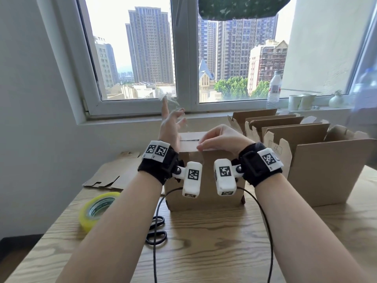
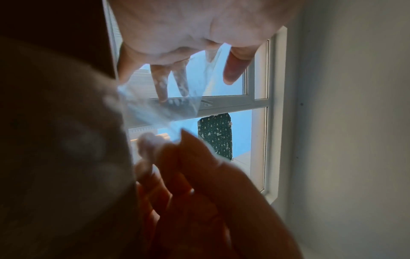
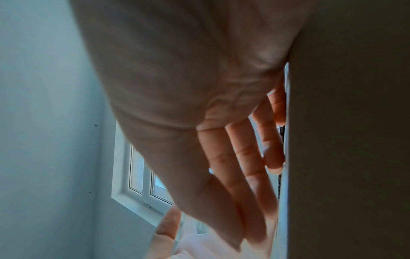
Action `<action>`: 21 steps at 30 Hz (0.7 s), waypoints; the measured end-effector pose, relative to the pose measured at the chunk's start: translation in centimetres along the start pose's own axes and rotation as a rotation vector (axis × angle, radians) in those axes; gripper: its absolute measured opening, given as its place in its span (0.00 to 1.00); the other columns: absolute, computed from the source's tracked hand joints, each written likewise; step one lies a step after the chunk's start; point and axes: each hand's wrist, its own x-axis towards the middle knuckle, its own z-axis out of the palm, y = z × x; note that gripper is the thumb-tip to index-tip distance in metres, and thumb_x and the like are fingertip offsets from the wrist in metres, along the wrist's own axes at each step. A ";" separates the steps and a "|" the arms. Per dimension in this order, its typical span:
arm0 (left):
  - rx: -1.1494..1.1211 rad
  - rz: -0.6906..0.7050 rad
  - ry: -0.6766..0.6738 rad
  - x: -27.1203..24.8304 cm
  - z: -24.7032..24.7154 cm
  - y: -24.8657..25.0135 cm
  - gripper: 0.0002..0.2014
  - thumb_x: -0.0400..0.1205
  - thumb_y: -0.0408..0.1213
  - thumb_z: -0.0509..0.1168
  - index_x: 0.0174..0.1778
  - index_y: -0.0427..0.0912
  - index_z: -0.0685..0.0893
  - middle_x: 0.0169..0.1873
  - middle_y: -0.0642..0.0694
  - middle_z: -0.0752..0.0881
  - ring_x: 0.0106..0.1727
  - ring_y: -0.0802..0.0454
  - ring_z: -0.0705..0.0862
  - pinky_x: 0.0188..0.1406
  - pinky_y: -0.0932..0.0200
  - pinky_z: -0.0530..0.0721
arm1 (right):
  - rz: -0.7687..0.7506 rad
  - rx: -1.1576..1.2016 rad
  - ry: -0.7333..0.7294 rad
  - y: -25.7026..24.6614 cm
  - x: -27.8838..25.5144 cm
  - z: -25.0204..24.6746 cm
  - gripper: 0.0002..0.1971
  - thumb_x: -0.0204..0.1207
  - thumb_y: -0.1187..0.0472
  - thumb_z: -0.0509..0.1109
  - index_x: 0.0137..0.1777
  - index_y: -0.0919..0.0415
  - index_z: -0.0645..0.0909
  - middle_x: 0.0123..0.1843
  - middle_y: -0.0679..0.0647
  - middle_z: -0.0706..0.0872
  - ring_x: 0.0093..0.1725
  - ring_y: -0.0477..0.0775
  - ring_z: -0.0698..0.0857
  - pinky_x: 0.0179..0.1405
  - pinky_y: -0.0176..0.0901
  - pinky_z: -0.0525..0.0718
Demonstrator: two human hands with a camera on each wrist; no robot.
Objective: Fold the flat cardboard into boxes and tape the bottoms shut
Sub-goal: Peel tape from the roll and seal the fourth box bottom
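The cardboard box [image 1: 204, 180] stands upside-down on the wooden table [image 1: 204, 242] between our wrists, beyond the tape roll [image 1: 98, 209] and scissors [image 1: 156, 229]. Our right hand [image 1: 222, 139] lies flat — fingers straight — on its taped bottom flaps. Our left hand [image 1: 171, 123] rises behind, fingers spread, clear tape strip [image 2: 159, 106] clinging to them. Further right stand the folded boxes [image 1: 306, 160].

Two hands [image 1: 195, 135], one upturned box [image 1: 204, 176], one tape roll [image 1: 95, 211], one scissors [image 1: 156, 229], one bottle [image 1: 274, 88].
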 end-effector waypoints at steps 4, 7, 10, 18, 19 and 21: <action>-0.045 -0.015 0.040 0.2 -0.2 -0.5 0.37 0.84 0.34 0.62 0.85 0.64 0.55 0.77 0.44 0.74 0.71 0.41 0.78 0.68 0.34 0.61 | -0.026 0.044 0.045 0.0 -0.2 0.1 0.05 0.73 0.58 0.79 0.36 0.52 0.91 0.43 0.53 0.92 0.45 0.49 0.86 0.61 0.47 0.86; -0.132 -0.064 0.089 0.6 -0.5 -0.8 0.29 0.82 0.31 0.62 0.79 0.58 0.70 0.65 0.44 0.84 0.68 0.43 0.81 0.68 0.36 0.63 | -0.075 0.199 0.131 0.0 -0.4 0.1 0.05 0.81 0.65 0.72 0.44 0.62 0.87 0.44 0.58 0.90 0.44 0.51 0.86 0.50 0.39 0.87; -0.303 -0.143 0.161 1.3 -1.3 -1.0 0.13 0.83 0.32 0.63 0.60 0.54 0.82 0.47 0.48 0.86 0.58 0.46 0.85 0.74 0.31 0.63 | -0.098 0.381 0.209 0.2 -0.2 0.1 0.06 0.84 0.70 0.65 0.46 0.64 0.81 0.45 0.62 0.91 0.46 0.58 0.89 0.56 0.48 0.87; -0.479 -0.176 0.291 1.9 -2.1 -1.1 0.06 0.84 0.38 0.68 0.54 0.46 0.81 0.48 0.44 0.85 0.59 0.41 0.87 0.66 0.32 0.73 | -0.059 0.996 0.356 0.7 -0.8 -1.1 0.08 0.79 0.75 0.57 0.46 0.63 0.73 0.31 0.61 0.88 0.43 0.64 0.90 0.57 0.55 0.85; -0.472 -0.179 0.314 2.0 -2.2 -1.2 0.07 0.84 0.37 0.69 0.55 0.45 0.80 0.48 0.44 0.85 0.58 0.41 0.87 0.65 0.32 0.75 | -0.051 1.081 0.376 0.9 -0.9 -1.2 0.08 0.78 0.74 0.57 0.44 0.62 0.74 0.29 0.60 0.87 0.43 0.64 0.90 0.61 0.58 0.84; -0.429 -0.184 0.343 2.1 -2.0 -1.2 0.07 0.84 0.32 0.68 0.54 0.42 0.76 0.46 0.42 0.84 0.55 0.40 0.88 0.62 0.33 0.79 | -0.031 1.205 0.440 1.0 -0.9 -1.5 0.07 0.77 0.72 0.60 0.40 0.63 0.76 0.31 0.60 0.88 0.43 0.62 0.90 0.62 0.58 0.85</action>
